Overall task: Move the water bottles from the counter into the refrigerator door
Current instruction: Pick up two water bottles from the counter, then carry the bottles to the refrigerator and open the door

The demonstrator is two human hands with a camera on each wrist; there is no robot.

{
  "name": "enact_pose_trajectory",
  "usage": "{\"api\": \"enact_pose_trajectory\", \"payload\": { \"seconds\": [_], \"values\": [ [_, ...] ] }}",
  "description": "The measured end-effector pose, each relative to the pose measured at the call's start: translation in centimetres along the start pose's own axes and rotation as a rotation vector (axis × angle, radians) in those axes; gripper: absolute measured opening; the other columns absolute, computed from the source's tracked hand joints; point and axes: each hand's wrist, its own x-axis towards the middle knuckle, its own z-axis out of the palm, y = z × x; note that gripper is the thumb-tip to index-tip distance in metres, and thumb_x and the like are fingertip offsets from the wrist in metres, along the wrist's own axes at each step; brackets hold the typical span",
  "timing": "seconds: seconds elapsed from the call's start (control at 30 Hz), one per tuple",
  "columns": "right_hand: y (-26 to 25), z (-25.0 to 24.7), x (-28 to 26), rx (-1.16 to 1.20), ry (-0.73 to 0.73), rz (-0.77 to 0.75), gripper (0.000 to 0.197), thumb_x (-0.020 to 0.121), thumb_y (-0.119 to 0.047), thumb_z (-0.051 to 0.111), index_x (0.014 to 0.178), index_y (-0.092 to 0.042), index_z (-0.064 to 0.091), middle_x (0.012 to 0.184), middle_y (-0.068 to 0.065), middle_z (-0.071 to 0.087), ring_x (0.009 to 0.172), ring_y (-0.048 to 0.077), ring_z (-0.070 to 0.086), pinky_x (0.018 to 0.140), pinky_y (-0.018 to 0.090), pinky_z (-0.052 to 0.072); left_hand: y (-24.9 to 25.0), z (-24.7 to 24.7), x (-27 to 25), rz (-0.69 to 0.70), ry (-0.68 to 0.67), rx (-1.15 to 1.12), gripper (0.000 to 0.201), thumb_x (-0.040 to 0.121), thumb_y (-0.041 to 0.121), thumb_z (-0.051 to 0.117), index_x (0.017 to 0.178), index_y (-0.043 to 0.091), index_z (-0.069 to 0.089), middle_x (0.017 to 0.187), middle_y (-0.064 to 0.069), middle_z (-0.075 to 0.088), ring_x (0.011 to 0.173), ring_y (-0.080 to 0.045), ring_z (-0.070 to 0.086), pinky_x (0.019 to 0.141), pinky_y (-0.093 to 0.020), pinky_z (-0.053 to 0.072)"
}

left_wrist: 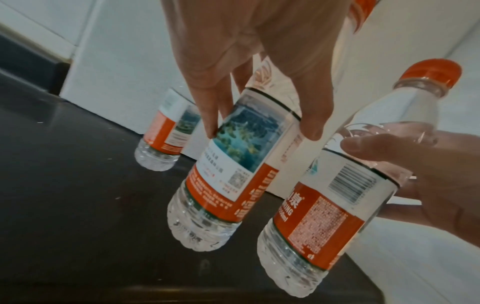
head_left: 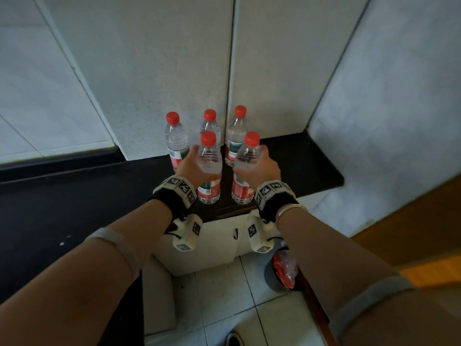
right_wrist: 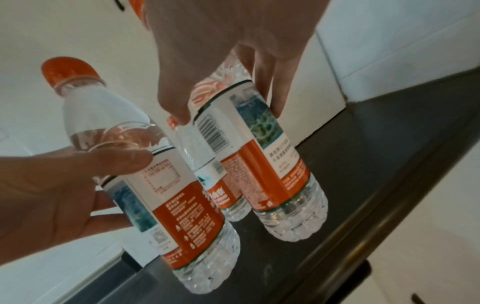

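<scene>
Both hands gripped one front-row bottle each on the dark desk.

Left hand [head_left: 192, 166] was curled round the upper body of the front left clear plastic water bottle with red cap and red-and-white label [head_left: 209, 168]; right hand [head_left: 259, 166] was curled likewise round the front right bottle of the same kind [head_left: 245, 168]. From the left wrist view, fingers [left_wrist: 207, 115] and thumb lay on opposite sides of the label. Whether either bottle base was touching the black glossy desk [head_left: 311, 166] or just off it, cannot tell. Three more identical bottles stood upright behind: back left [head_left: 175, 141], back middle [head_left: 210, 123], back right [head_left: 235, 136], close to the pale speckled wall panels [head_left: 162, 71]. White floor tiles [head_left: 224, 295] showed below.
</scene>
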Motion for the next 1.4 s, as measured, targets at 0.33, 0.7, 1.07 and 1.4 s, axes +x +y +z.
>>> {"api": "enact_pose_trajectory", "payload": {
  "seconds": [0.33, 0.7, 1.07, 1.4],
  "values": [
    [3.2, -10.2, -8.7, -0.001, 0.34, 0.124, 0.076, 0.071, -0.033, 0.076, 0.132, -0.021, 0.032, 0.122, 0.008, 0.059, 0.11, 0.028, 0.059, 0.091, 0.046, 0.051, 8.3, 5.2, -5.6, 0.321, -0.313, 0.035, 0.062, 0.06, 0.037, 0.078, 0.111, 0.022, 0.047, 0.11, -0.001, 0.061, 0.104, -0.02, 0.059, 0.094, -0.043, 0.047],
    [13.0, -23.2, -23.0, 0.079, 0.699, 0.345, 0.078, 0.071, -0.034, 0.077, 0.134, -0.023, 0.032, 0.123, 0.005, 0.059, 0.109, 0.027, 0.06, 0.086, 0.04, 0.053, 18.1, 18.5, -16.6, 0.559, -0.682, 0.048, 0.065, 0.059, 0.029, 0.081, 0.115, 0.025, 0.047, 0.114, 0.0, 0.062, 0.106, -0.019, 0.059, 0.095, -0.041, 0.046],
    [25.1, -33.8, -42.0, 0.034, 1.016, 0.607, 0.08, 0.069, -0.04, 0.077, 0.133, -0.022, 0.033, 0.119, 0.007, 0.062, 0.105, 0.028, 0.061, 0.082, 0.035, 0.049, 24.7, 35.8, -36.0, 0.758, -1.144, 0.045, 0.074, 0.051, 0.026, 0.087, 0.115, 0.03, 0.048, 0.121, 0.0, 0.061, 0.115, -0.022, 0.057, 0.099, -0.048, 0.046],
    [32.9, -39.0, -60.6, 0.036, 1.301, 0.818, 0.074, 0.071, -0.033, 0.077, 0.131, -0.018, 0.036, 0.117, 0.004, 0.061, 0.104, 0.022, 0.06, 0.08, 0.028, 0.044, 27.5, 46.2, -54.8, 0.885, -1.431, 0.036, 0.085, 0.048, 0.026, 0.088, 0.121, 0.028, 0.045, 0.122, 0.001, 0.059, 0.112, -0.022, 0.057, 0.099, -0.048, 0.046]
  ]
}}
